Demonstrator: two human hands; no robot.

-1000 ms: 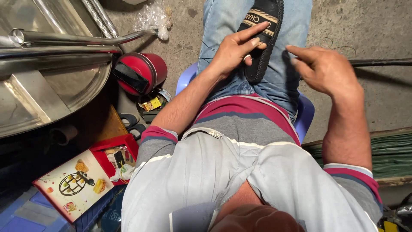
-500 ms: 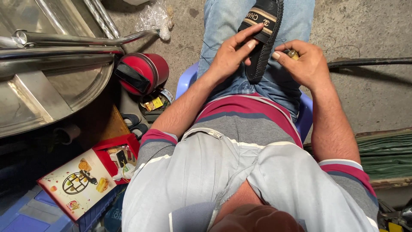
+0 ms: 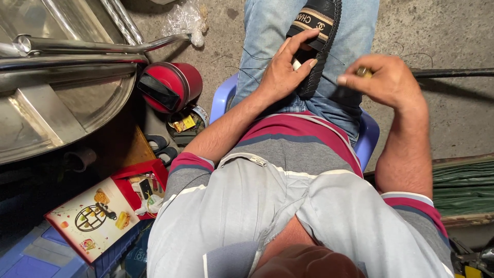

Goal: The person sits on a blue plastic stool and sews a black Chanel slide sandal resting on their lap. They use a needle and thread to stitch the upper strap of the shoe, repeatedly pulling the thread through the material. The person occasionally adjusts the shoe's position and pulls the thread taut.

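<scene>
Head view, looking down at a seated person on a lilac plastic chair (image 3: 371, 138), concrete floor below.

Surroundings: to the person's left, a large stainless-steel basin (image 3: 62, 110) with a metal tube frame (image 3: 98, 46) across it. Beside the chair, a red cylindrical tin (image 3: 172, 85) lying on its side, its dark lid end facing the camera. Just below it a small round container with yellow contents (image 3: 186, 123). Lower down, an open red box (image 3: 146, 186) holding small items, with a printed cardboard lid (image 3: 92, 219) leaning next to it over a blue crate (image 3: 31, 257). A crumpled clear plastic bag (image 3: 188, 20) lies on the floor at top. A dark rod (image 3: 453, 72) runs in from the right edge, passing behind the right hand. Green corrugated material (image 3: 463, 188) at far right.

Object in hand: black slide sandal (image 3: 316, 46) resting sole-edge up on the lap over blue jeans (image 3: 267, 25); beige band with lettering across the strap, stitching along the rim. Thin dark thread (image 3: 247, 72) trails off it across the jeans.

Left hand (image 3: 285, 67): fingers spread and curled over the sandal, pressing it to the thigh.

Right hand (image 3: 388, 80): raised clear of the sandal, fingertips pinched on a small brass-coloured object (image 3: 364, 72); what it is cannot be made out.
</scene>
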